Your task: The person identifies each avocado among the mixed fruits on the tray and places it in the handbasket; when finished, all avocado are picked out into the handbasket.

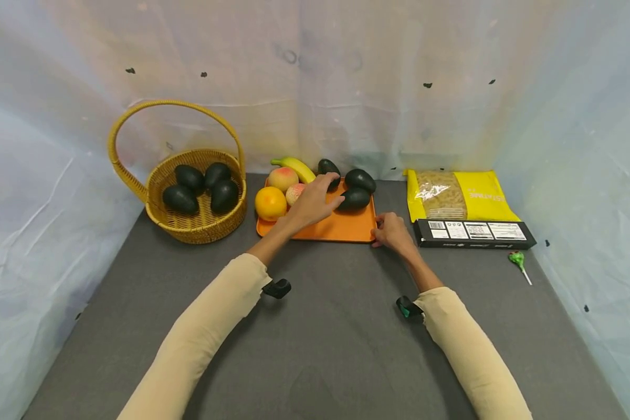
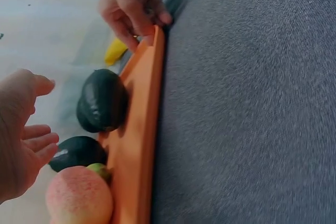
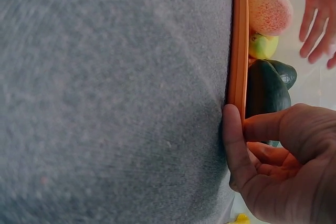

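Hovering over orange tray with left hand, loosely spread, gripping nothing. Pinching tray's 4 o'clock corner between thumb and fingers of right hand. Note dark avocado on tray, 3 o'clock from left hand, 10 from right, running roughly 9-to-3 lengthwise.

Left fingers parted; right fingers pinched (both sleeved arms outstretched).

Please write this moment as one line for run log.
left hand: above orange tray, holds nothing | right hand: pinches tray rim | dark avocados: some on tray, four in basket
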A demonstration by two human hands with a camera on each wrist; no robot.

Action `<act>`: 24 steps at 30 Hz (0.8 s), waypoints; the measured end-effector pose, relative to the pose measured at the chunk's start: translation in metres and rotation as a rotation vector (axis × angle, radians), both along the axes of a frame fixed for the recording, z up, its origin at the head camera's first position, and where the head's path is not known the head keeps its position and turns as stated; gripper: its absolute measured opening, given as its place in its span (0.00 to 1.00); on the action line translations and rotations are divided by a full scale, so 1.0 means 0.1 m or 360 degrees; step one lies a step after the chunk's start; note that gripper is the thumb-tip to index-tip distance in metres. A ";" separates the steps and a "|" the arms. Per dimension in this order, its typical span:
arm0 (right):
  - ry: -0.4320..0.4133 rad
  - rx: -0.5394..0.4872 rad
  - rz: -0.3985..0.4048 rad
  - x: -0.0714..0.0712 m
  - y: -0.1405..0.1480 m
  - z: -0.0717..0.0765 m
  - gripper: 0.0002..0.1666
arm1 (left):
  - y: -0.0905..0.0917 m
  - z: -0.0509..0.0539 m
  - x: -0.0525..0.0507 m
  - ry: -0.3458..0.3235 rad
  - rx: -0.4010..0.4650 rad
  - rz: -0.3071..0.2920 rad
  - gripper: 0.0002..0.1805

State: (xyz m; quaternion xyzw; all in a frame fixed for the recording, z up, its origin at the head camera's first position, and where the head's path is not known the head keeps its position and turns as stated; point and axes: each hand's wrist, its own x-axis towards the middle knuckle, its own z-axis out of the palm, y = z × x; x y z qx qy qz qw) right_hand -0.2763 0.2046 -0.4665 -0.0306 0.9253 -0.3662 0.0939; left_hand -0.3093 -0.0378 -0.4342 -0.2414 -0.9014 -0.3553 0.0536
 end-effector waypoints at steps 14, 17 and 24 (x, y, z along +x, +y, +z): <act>0.0018 0.0019 -0.0019 -0.02 0.02 -0.02 0.27 | 0.23 -0.17 -0.17 -0.0152 -0.0100 -0.0061 0.47; 0.0026 0.0026 -0.0022 -0.02 0.01 -0.01 0.27 | 0.28 -0.24 -0.19 -0.0177 -0.0148 -0.0043 0.48; 0.0002 0.0016 -0.0029 0.00 0.00 -0.02 0.27 | 0.34 -0.34 -0.23 -0.0186 -0.0179 -0.0046 0.48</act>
